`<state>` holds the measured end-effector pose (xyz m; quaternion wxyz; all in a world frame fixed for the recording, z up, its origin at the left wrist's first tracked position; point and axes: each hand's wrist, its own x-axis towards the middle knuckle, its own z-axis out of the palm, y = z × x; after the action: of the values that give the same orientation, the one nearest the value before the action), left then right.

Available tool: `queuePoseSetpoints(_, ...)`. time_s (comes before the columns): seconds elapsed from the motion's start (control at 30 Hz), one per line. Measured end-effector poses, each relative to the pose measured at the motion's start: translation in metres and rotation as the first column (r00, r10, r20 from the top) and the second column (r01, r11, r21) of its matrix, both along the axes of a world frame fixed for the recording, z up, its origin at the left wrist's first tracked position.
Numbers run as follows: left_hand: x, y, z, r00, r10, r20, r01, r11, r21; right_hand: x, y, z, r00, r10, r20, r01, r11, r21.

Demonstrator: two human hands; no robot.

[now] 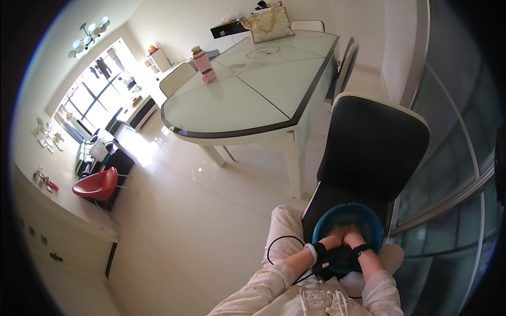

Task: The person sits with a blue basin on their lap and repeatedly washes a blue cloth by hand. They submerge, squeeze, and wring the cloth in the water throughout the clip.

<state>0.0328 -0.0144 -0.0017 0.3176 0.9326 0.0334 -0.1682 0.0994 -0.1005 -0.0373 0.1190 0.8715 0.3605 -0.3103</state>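
A round blue plastic basin (pixel 321 225) stands on the black seat of a chair, between my knees. It seems to hold murky liquid. My left hand (pixel 337 232) and my right hand (pixel 350 230) are both down inside it, side by side and close together. Their fingers are blurred and partly hidden in the basin, so whether they grip anything does not show. A white bangle (pixel 312 253) and a black strap circle my left wrist. On my right wrist sits a black band (pixel 361 249).
The chair's black backrest (pixel 373 146) rises beyond the basin. A glass-topped table (pixel 237 106) carries a pink bottle (pixel 203 65) and a cream bag (pixel 270 24). Sliding glass panels (pixel 442 130) run along my right. A black cable (pixel 269 251) loops by my left forearm. A red chair (pixel 97 185) stands far left.
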Motion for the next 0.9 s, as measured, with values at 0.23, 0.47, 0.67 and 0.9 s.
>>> queuePoseSetpoints(0.23, 0.001, -0.002, -0.006, 0.999, 0.041, 0.031, -0.04, 0.999, -0.02, -0.001, 0.003, -0.002, 0.998, -0.06, -0.011, 0.06, 0.998, -0.009)
queuePoseSetpoints(0.47, 0.001, -0.002, 0.008, 0.999, -0.038, 0.003, 0.038, 0.997, 0.067, 0.001, -0.001, -0.003, 0.998, -0.061, -0.032, 0.061, 0.998, -0.014)
queuePoseSetpoints(0.67, 0.002, -0.002, 0.003, 0.998, 0.012, -0.061, -0.013, 1.0, -0.017, -0.005, 0.004, 0.02, 0.994, -0.089, -0.065, 0.084, 0.994, -0.073)
queuePoseSetpoints(0.9, 0.0, -0.002, -0.01, 0.997, -0.018, -0.081, 0.02, 1.0, 0.024, -0.016, 0.011, 0.048, 0.985, -0.153, -0.086, 0.146, 0.986, -0.078)
